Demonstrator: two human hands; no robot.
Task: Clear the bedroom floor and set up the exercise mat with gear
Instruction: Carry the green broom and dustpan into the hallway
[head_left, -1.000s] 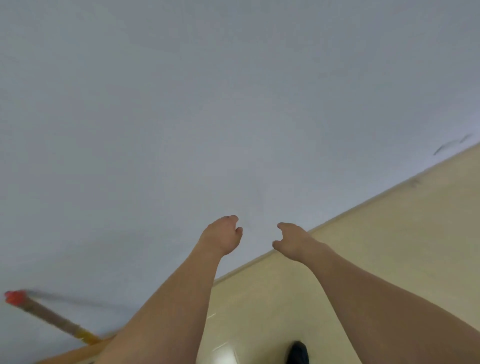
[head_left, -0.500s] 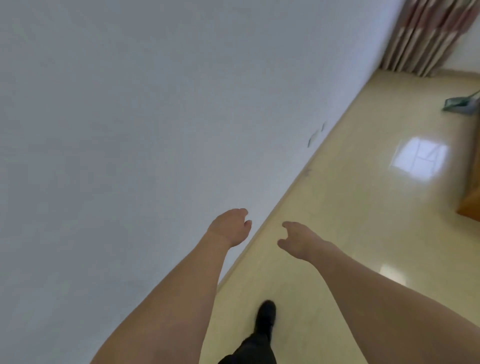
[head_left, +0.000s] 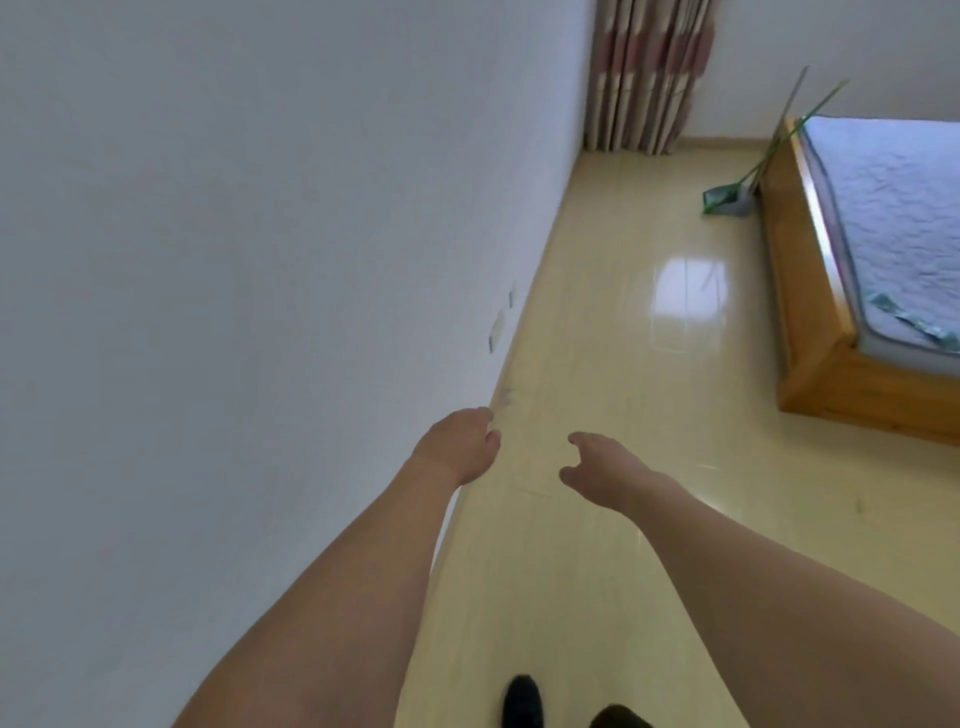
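Our forearms are bare, with no sleeves, watch or rings showing; our left hand (head_left: 460, 441) and right hand (head_left: 605, 475) are ungloved. We wear black shoes (head_left: 523, 701).

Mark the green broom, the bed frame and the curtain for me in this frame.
green broom (head_left: 719, 200): head view, on the bristle head at the floor.
bed frame (head_left: 815, 343): head view, on the wooden side rail.
curtain (head_left: 649, 78): head view, on the hanging folds.

A plain white wall (head_left: 234, 260) runs along the left of a glossy beige tiled floor (head_left: 623, 415), which mirrors a bright patch of light. Striped red-and-beige curtains (head_left: 649, 73) hang in the far corner. A low wooden bed frame (head_left: 810, 364) with a pale blue quilted mattress (head_left: 904, 218) stands right.
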